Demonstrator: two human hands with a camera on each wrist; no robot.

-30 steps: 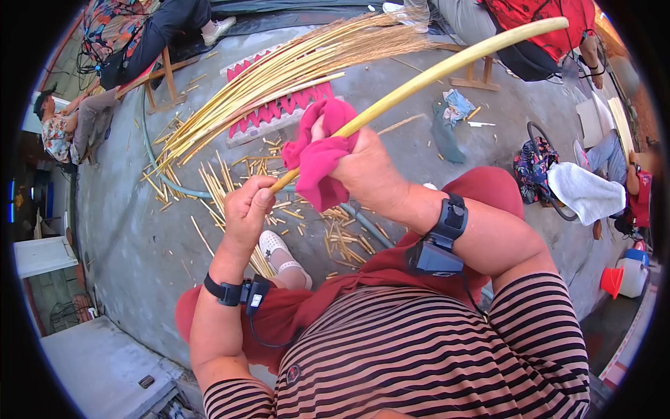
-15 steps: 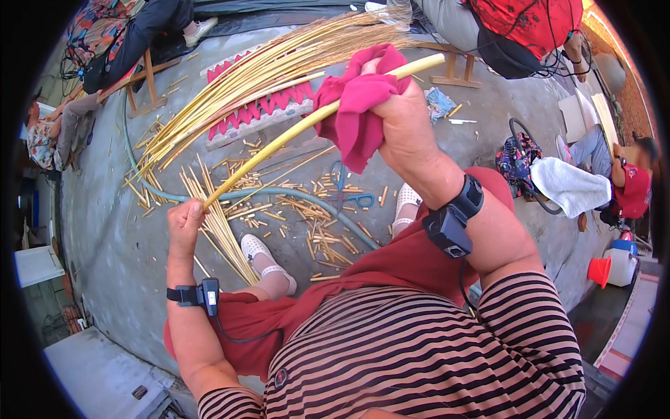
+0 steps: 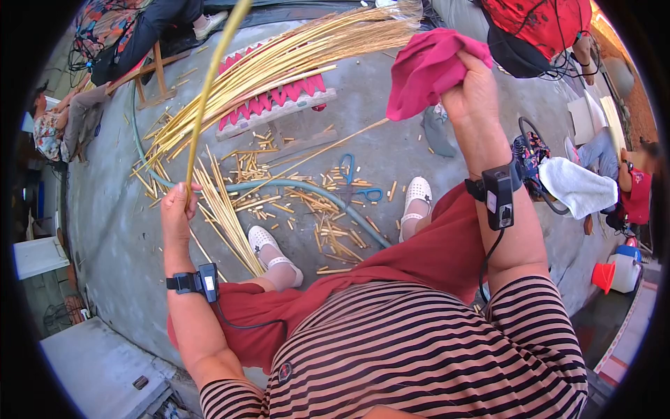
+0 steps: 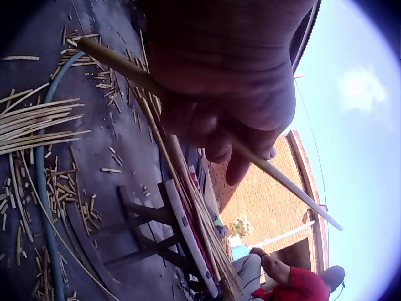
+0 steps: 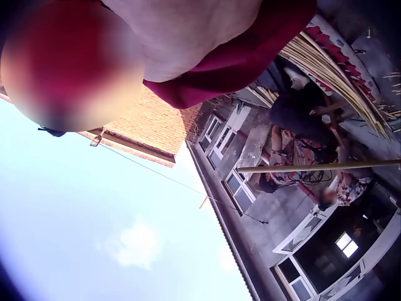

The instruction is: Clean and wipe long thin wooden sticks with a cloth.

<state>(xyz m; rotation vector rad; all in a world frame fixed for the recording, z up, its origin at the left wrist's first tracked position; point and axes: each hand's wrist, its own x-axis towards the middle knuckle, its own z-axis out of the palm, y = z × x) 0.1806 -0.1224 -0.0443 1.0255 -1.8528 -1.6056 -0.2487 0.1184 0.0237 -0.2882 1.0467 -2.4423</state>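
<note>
Two hands work apart. The left hand (image 3: 179, 208) has its grip narrow around a single yellow stalk (image 3: 203, 105), which slants upward; the right hand (image 3: 474, 98) pinches a bunched magenta cloth (image 3: 427, 73) off to the right, not touching the stalk. Step in hand, as I judge it: wiping down one stalk, with the pass finished or paused. A further pass would call for folding the cloth around the stalk; otherwise, set the stalk aside without bending it. A stalk bundle (image 3: 272, 84) lies across the low table (image 3: 310, 105), beyond the cut pieces (image 3: 335, 234) on the floor.

View differences: the head view cuts off the stalk's top. The left wrist view shows a pale stalk end against the sky, plus the table's dark legs (image 4: 147, 216). The right wrist view shows a stalk end clear of the cloth.
</note>
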